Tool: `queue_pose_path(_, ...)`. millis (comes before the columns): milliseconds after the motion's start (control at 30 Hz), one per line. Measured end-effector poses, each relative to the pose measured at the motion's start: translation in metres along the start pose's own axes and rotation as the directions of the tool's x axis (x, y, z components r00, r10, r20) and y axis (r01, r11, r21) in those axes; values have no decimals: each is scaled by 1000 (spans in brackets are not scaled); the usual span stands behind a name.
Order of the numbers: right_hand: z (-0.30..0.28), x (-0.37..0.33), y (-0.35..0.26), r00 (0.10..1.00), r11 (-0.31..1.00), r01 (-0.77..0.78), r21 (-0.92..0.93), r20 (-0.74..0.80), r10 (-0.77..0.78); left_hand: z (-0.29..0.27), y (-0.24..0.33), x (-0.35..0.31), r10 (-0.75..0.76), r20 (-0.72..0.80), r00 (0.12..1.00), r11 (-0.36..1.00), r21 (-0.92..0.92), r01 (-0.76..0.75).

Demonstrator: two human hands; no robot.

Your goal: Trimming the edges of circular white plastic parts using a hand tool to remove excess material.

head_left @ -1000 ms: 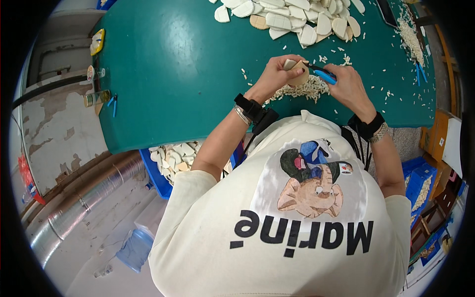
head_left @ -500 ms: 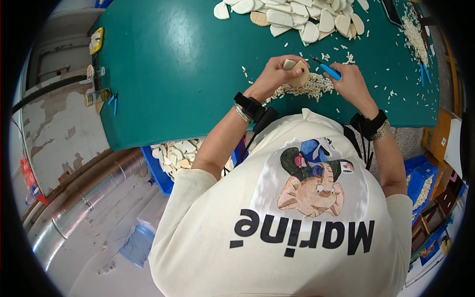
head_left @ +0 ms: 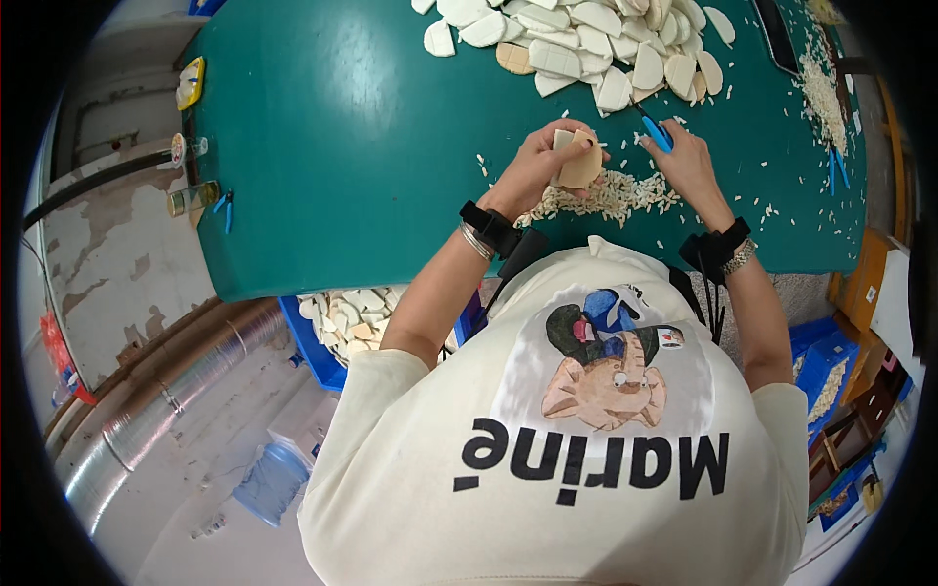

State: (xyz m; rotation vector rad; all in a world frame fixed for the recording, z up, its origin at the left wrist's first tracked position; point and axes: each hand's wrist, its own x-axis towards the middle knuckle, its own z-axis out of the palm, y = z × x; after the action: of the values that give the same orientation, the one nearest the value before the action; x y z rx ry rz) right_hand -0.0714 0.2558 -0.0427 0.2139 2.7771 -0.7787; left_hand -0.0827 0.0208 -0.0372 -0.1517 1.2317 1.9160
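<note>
My left hand (head_left: 531, 174) is closed on flat cream-coloured pieces (head_left: 583, 168), at least two of them, one paler and one tan, pinched under the thumb. To its right, my right hand (head_left: 692, 164) is wrapped round blue-handled nippers (head_left: 660, 135), whose dark tip points away from me and stays apart from the held pieces. Below both hands, small pale chips (head_left: 618, 199) lie heaped on the green table (head_left: 322, 166). Beyond them spreads a big pile of similar flat half-round pieces (head_left: 591, 41).
A blue crate (head_left: 311, 337) of pieces stands below the table edge at left. More blue-handled tools lie at the left edge (head_left: 228, 210) and right edge (head_left: 836, 169). A phone (head_left: 775, 35) and another chip heap (head_left: 823, 93) sit far right; a glass jar (head_left: 192, 198) stands left.
The nippers have swung from pointing at the held pieces to pointing away from me. My left hand has tilted the pieces and drawn them slightly nearer and left.
</note>
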Motion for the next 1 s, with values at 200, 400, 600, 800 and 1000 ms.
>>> queue_pose_path(200, 11, 33, -14, 986, 999, 47, -2, -160, -47, -8, 0, -1, 46, -20, 999, 996, -77, -47)
queue_pose_path(400, 32, 52, -22, 910, 954, 240, -181, -301, -286, -12, -2, -13, -68, -210, 975, 990, -133, 41)
queue_pose_path(600, 26, 65, -25, 984, 988, 117, -98, -124, -129, -17, -16, -16, -130, -347, 929, 981, -182, 69)
queue_pose_path(800, 27, 53, -6, 990, 990, 77, 122, -126, -61, -10, -17, -14, -129, -320, 939, 988, -126, 93)
queue_pose_path(1000, 2, 5, -29, 981, 944, 130, 304, -181, -77, -5, -20, -5, -156, -226, 962, 983, -128, 129)
